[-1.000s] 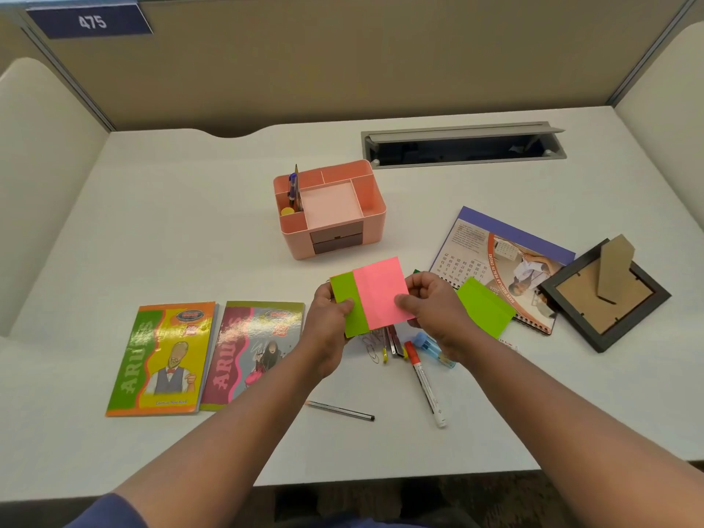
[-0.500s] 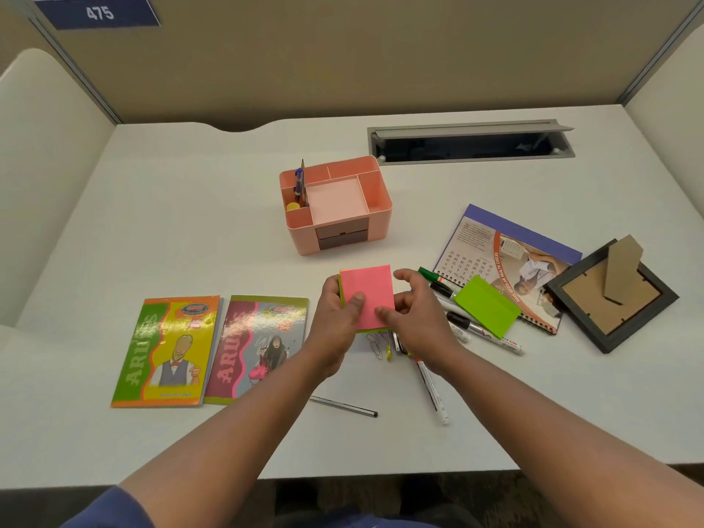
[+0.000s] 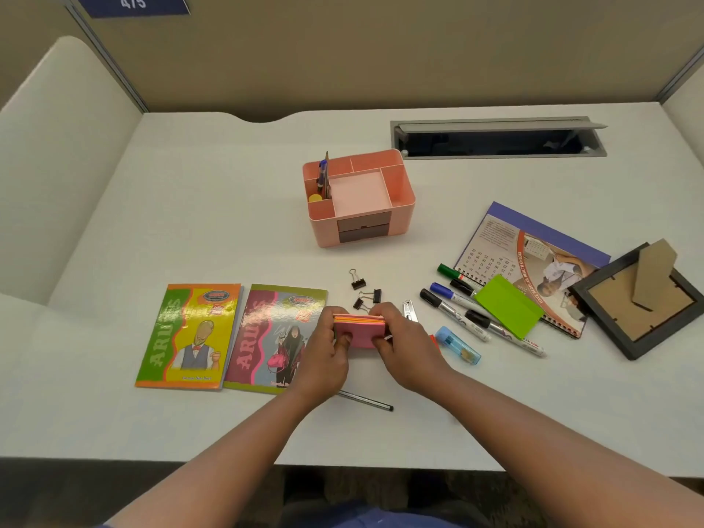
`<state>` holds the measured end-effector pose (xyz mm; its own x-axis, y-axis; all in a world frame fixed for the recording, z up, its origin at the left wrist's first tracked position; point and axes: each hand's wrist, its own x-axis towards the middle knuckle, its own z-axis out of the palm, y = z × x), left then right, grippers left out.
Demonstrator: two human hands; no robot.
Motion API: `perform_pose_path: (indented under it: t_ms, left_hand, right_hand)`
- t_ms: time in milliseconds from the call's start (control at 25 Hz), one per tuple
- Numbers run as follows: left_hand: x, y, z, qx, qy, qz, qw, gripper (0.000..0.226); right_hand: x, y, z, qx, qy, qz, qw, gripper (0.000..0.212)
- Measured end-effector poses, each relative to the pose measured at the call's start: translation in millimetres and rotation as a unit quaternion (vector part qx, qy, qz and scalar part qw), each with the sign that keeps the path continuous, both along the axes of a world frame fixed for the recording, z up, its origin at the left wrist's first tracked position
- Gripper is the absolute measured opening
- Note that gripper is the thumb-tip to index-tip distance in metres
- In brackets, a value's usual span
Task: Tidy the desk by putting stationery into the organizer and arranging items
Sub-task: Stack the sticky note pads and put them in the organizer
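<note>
- Both hands held one stack of sticky notes [image 3: 359, 334] between them, just above the desk [image 3: 190, 207] and a little in from its near edge.
- The left hand [image 3: 324, 356] gripped the stack's left end, thumb curled onto the pink top sheet and fingers tucked under it; the right hand [image 3: 404, 348] pinched the right end the same way.
- The stack lay roughly flat, its far edge turned up enough to show pink, orange and yellow layers, with its longer side running from one hand to the other.
- The organizer [image 3: 400, 207] stood straight beyond the fingertips, well apart from them, its drawers facing the person.
- Its wide, shallow middle tray [image 3: 360, 192] looked the likely home for the stack, and it lay dead ahead of the stack, so the move seemed a plain forward carry.
- Neither hand was clearly nearer the organizer; it sat between their two lines of reach.
- Three binder clips [image 3: 365, 295] lay just past the fingertips, between the hands and the organizer.
- A loose green pad [image 3: 508, 310] rested on the markers [image 3: 457, 318] off to the right of the right hand, nearer that hand than the left one.
</note>
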<state>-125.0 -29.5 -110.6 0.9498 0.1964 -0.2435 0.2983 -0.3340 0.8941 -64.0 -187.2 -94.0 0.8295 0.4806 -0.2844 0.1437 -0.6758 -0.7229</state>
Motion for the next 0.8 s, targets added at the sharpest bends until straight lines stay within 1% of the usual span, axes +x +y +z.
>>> perform_pose_path:
  t_ms: [40, 120, 240, 400, 520, 600, 680, 760, 800]
  left_hand:
    - [-3, 0, -2, -0.002, 0.009, -0.002, 1.0, 0.031]
    - [-5, 1, -5, -0.004, 0.019, -0.005, 1.0, 0.033]
    - [-4, 0, -6, 0.012, 0.018, -0.012, 1.0, 0.031]
    - [-4, 0, -11, 0.027, 0.023, -0.016, 0.999, 0.029]
    - [1, 0, -10, 0.023, 0.02, -0.016, 0.999, 0.029]
    - [7, -1, -6, 0.004, 0.006, -0.013, 1.0, 0.03]
    - [16, -3, -2, -0.023, 0.004, -0.001, 1.0, 0.031]
    - [23, -7, 4, -0.062, 0.013, 0.012, 0.998, 0.036]
    - [27, -9, 7, -0.083, 0.018, 0.017, 0.996, 0.039]
  right_hand:
    - [-2, 1, -1, -0.016, -0.01, 0.013, 1.0, 0.035]
    - [-4, 2, -3, -0.023, -0.019, 0.008, 1.0, 0.037]
    - [-7, 2, -5, -0.013, -0.031, -0.013, 0.999, 0.035]
    - [-8, 2, -8, -0.016, -0.035, 0.0, 0.999, 0.031]
    - [-2, -2, -6, -0.013, -0.025, -0.004, 1.0, 0.036]
    - [3, -9, 0, 0.02, 0.002, -0.008, 1.0, 0.046]
    - [10, -19, 5, 0.057, 0.014, -0.042, 0.997, 0.055]
    - [23, -35, 3, 0.064, -0.017, -0.127, 0.99, 0.051]
    - [32, -45, 1, 0.044, -0.046, -0.178, 0.982, 0.048]
